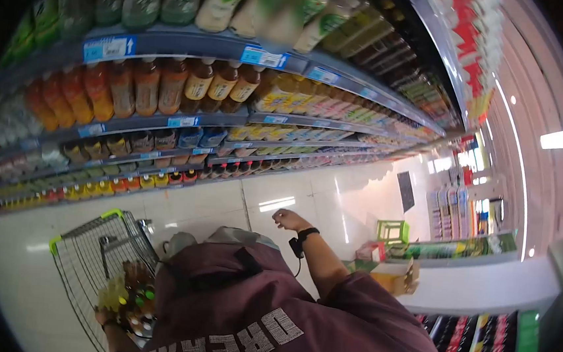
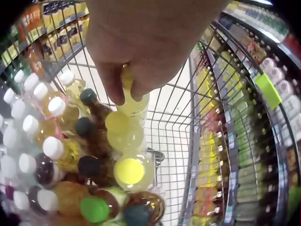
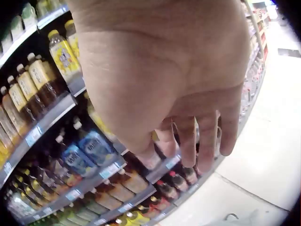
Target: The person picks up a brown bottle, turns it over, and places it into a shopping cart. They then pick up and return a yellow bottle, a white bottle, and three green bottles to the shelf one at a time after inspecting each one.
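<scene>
In the left wrist view my left hand [image 2: 146, 47] reaches down into a wire shopping cart [image 2: 171, 136]. Its thumb and fingers pinch the neck of a bottle of pale yellow drink [image 2: 137, 104], whose cap is mostly hidden by the fingers. Beside it stand two similar bottles; the nearest has a bright yellow cap [image 2: 130, 170]. White-capped bottles [image 2: 53, 147] and dark-capped ones [image 2: 89, 165] crowd the left of the cart. My right hand [image 3: 174, 84] hangs in the air with fingers loosely extended, holding nothing; drink shelves fill the background behind it.
Long shelves of bottled drinks [image 1: 146, 86] with blue-and-white price tags [image 1: 109, 48] run along the aisle. Pale tiled floor [image 1: 226, 201] lies between shelf and cart. A green crate [image 1: 393, 231] stands farther down, and dark bottles [image 1: 457, 342] fill a display at lower right.
</scene>
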Available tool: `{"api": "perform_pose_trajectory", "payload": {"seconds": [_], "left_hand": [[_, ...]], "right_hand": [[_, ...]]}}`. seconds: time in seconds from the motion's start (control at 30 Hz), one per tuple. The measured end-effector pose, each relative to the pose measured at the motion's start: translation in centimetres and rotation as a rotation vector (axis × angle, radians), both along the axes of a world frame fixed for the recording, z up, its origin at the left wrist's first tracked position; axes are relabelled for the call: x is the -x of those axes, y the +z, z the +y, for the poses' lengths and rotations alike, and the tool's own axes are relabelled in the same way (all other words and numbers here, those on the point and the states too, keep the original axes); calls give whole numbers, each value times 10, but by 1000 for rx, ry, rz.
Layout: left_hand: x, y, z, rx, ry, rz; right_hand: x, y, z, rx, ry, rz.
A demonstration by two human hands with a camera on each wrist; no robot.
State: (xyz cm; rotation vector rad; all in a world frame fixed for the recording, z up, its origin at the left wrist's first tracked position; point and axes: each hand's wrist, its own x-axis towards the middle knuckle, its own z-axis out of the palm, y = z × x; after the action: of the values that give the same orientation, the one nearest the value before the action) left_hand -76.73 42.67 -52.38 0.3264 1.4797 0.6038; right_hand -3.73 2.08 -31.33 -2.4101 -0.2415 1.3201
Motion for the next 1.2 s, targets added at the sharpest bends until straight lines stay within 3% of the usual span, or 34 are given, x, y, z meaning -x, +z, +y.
{"api": "perform_pose_trajectory", "payload": {"seconds": [0.03,0.1,0.13,0.17,0.23,0.47,0.6,0.87,0.93,0.97,1.07,1.1,1.17,1.2], "left_hand": [[-53,77,-17,243,217,-122],[-51,62,5,210,154,-77],[-92,83,5,188,113,-42],[-58,65,3,171,79,-6],[-52,56,-1,140,28,67],[-58,54,-18,-21,-125,297],[-57,50,-29,-130,-159,454],[-9,13,-11,-293,-244,833],[29,-2,3,-317,-247,946],[28,-1,1,-316,-225,959],[3,5,-3,-518,-185,964],[-21,33,-10,-523,-171,970],[-68,108,-19,-505,-43,705],[-47,63,-8,-591,-167,812]], "right_hand": [[0,5,9,-66,91,-77],[-26,-12,13,-371,18,-123],[-30,1,23,-436,0,-184],[-33,23,36,-495,-12,-242],[-32,86,65,-458,39,-431],[-55,223,123,-528,72,-852],[-85,291,177,-824,69,-1070],[-118,367,304,-1277,-233,-957],[-107,376,322,-1403,-517,-499],[-107,373,330,-1414,-510,-475],[-120,354,342,-1402,-300,-736],[-124,352,343,-1415,-298,-726],[-126,350,339,-1459,-243,-744],[-125,349,338,-1463,-234,-805]]}}
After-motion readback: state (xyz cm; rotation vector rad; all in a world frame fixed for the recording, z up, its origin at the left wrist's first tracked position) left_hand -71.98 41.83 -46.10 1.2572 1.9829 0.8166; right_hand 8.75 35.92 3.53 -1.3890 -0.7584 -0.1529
